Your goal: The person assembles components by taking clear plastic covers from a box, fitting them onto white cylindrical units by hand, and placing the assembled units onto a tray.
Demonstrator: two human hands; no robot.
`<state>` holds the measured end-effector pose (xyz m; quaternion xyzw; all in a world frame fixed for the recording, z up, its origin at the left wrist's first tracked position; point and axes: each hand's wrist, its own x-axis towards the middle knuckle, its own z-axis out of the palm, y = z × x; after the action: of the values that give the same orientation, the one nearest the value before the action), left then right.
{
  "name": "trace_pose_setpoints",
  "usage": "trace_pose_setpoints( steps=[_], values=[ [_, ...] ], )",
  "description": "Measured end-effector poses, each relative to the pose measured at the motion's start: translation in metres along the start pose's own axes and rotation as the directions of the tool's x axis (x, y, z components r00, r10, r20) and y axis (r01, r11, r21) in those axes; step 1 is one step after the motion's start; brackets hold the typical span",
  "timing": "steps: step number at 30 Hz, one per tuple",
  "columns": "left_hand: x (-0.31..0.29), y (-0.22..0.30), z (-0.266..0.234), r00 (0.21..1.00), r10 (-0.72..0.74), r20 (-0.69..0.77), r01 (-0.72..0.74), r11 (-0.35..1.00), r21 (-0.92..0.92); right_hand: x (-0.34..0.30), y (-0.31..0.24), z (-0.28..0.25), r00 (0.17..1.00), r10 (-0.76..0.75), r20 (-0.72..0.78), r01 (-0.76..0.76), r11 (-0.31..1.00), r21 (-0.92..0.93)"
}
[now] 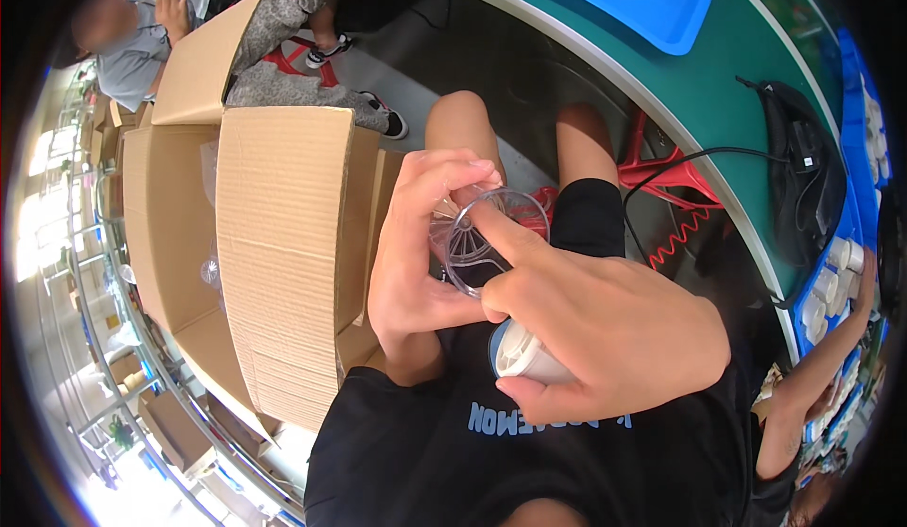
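Observation:
My left hand (406, 253) is curled around a clear plastic cup (465, 286), holding it above my lap with its round mouth facing up. My right hand (614, 329) lies over it from the right, its index finger reaching into the mouth of the cup. Between the thumb and the other fingers of that hand sits a white round plastic part (534, 357) with a ribbed face and a dark blue edge. The far side of the white part is hidden by the fingers.
An open cardboard box (279, 244) stands close on my left. A green table (737, 102) curves along the right, bearing a blue tray (661, 8), a black bag-like item (803, 178) and a cable. White round parts (831, 286) lie farther right, beside a co-worker's arm (808, 376). Another person (132, 45) sits beyond the box.

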<state>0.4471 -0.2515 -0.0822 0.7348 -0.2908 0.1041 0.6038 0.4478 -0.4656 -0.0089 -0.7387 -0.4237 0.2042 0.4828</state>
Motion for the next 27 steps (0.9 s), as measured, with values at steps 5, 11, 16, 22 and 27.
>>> trace_pose_setpoints(
  steps=[5,11,16,22,27],
  values=[
    [-0.003,0.0,-0.002,1.0,-0.025,0.012,0.025,1.0,0.015,-0.004,0.003,-0.001,1.0,-0.004,-0.012,0.004,1.0,-0.019],
    [-0.009,0.001,0.0,0.999,-0.042,-0.016,0.041,0.998,-0.042,-0.001,0.001,0.004,0.999,-0.025,-0.033,0.024,0.999,-0.031],
    [-0.01,0.0,0.002,0.992,-0.11,-0.061,0.104,0.991,-0.088,0.002,0.016,0.008,0.996,-0.037,-0.085,0.045,0.995,0.091],
    [-0.01,0.004,0.008,0.953,-0.277,-0.125,0.267,0.959,-0.093,0.0,0.014,0.009,0.995,-0.045,-0.092,0.048,0.999,0.027],
    [-0.009,0.001,0.009,0.964,-0.244,-0.105,0.238,0.969,-0.064,-0.005,0.016,0.008,0.997,-0.015,-0.07,0.016,1.0,0.018]
  ],
)
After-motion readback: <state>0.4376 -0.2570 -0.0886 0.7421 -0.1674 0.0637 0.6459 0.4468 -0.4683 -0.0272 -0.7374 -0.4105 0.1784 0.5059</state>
